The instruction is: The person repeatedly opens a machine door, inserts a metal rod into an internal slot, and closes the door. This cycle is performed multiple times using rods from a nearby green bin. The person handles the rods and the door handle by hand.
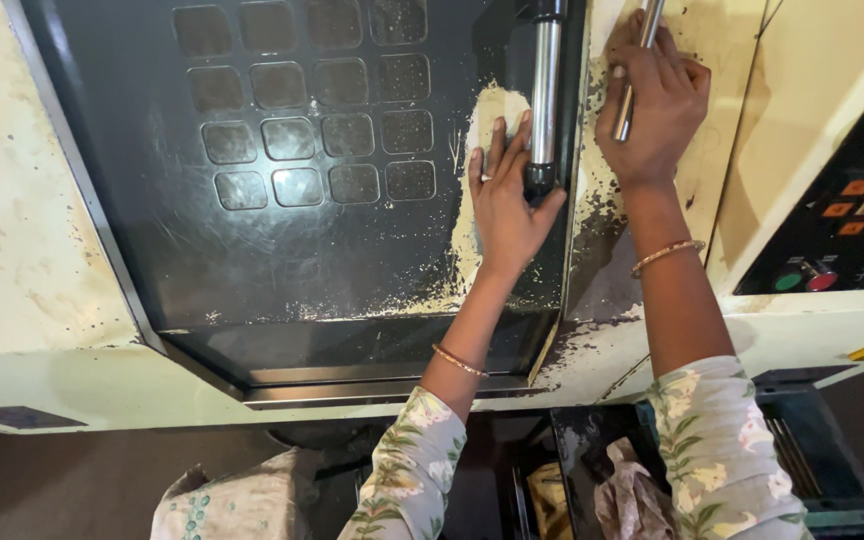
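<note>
our left hand is lying flat on the dark door of the machine, near the door's right edge. its fingers are stretched out, and the thumb is hooking around the bottom end of the shiny door handle. our right hand is staying just past that edge, on the cream frame, and it is closing tight around a thin metal rod that is pointing up. we are seeing rows of square windows near the door's top edge. a panel of buttons is sitting well apart, at the right.
</note>
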